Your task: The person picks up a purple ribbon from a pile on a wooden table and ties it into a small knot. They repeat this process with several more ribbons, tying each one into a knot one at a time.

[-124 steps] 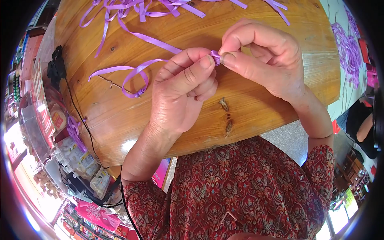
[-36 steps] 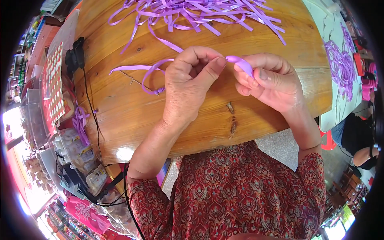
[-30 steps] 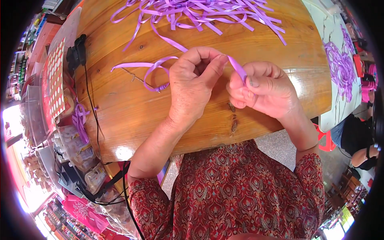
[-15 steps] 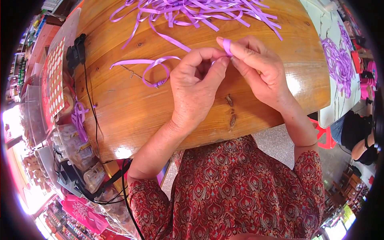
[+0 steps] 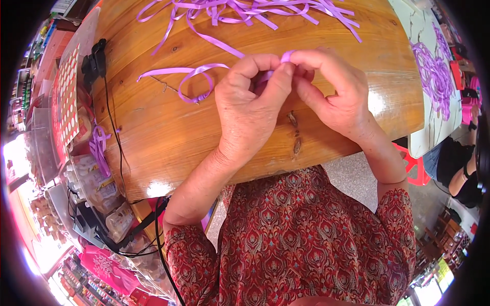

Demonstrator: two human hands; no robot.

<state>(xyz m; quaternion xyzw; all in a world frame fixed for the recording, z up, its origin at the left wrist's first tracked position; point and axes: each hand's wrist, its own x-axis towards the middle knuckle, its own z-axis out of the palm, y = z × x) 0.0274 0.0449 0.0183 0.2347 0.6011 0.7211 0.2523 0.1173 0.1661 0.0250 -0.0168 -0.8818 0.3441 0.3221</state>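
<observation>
A narrow, glossy purple ribbon (image 5: 287, 55) curves in a small arch, partly hidden, above the wooden table (image 5: 168, 127).

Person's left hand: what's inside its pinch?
A flat, shiny purple ribbon: a small bend shows at the thumb tip, some more behind it. The left hand hides the rest within its curl.

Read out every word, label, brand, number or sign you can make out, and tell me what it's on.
No text is readable here.
Packages at lower left: markings too small and blurred.
Pink item below them: pale pattern, no legible letters.
Dotted sheet at left: no legible words.
Held purple ribbon: no lettering visible.
</observation>
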